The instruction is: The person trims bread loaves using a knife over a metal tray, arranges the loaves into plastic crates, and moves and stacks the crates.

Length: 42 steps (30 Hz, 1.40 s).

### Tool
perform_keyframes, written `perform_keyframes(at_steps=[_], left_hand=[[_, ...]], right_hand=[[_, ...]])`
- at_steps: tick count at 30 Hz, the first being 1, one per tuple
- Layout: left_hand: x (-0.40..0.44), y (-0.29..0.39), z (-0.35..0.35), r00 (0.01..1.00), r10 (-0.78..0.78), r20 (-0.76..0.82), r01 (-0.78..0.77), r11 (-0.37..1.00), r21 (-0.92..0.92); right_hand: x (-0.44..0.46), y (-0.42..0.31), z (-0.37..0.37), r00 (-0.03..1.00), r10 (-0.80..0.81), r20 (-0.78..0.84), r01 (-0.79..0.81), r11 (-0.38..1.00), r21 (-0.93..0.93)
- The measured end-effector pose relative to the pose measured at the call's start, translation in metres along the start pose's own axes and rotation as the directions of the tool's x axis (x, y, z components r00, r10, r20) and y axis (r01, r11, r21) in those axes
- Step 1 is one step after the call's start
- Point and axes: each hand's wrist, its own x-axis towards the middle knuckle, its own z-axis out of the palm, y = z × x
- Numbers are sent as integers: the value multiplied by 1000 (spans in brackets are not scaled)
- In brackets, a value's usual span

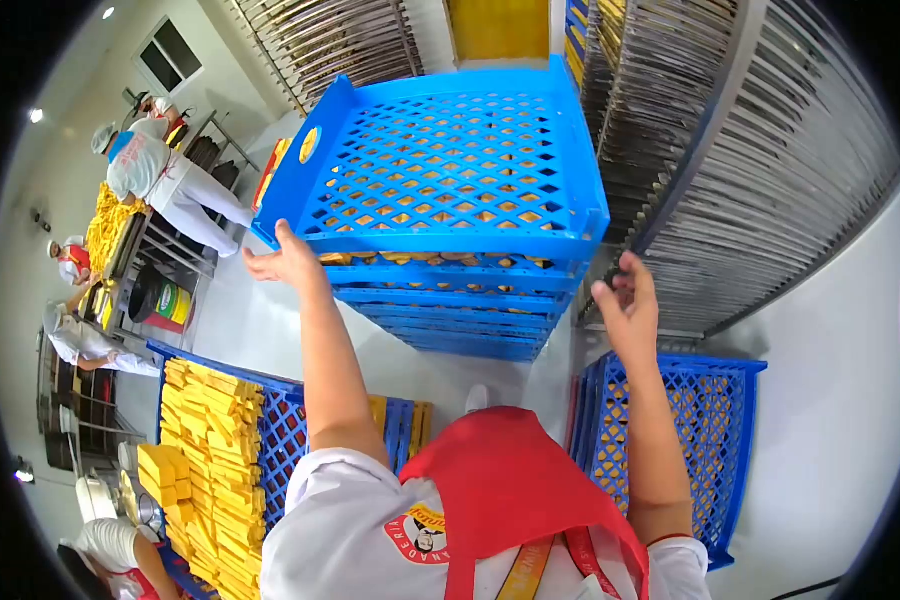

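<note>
Top blue crate (460, 243): sat upright on a stack of blue crates (450, 325), yellow items showing through its lattice floor.
Left hand (288, 262): was at the top crate's near left corner, thumb and fingers apart; I couldn't tell whether they touched it.
Right hand (630, 305): hung just off its near right corner, fingers loosely curled, thumb apart.
Metal rack (710, 190): stood right of the top crate.
Yellow packs (210, 430): lay piled to its near left.
</note>
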Motion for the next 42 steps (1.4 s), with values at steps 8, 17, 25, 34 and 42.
perform_keyframes(at_steps=[8,17,25,34,42], left_hand=[[54,-77,41,959,-195,204,266,868,-419],[41,-74,81,965,-214,150,260,850,-458],[9,-97,155,982,-106,157,144,955,-257],[48,-121,226,729,-57,682,357,881,-309],[78,-170,275,470,134,873,470,799,-375]], right_hand=[[74,-42,85,953,-75,-294,128,978,166],[138,26,100,817,-279,-505,350,935,49],[219,85,88,845,-218,-489,288,955,72],[267,104,94,799,-102,-592,174,983,66],[239,99,126,759,-125,-639,201,978,48]])
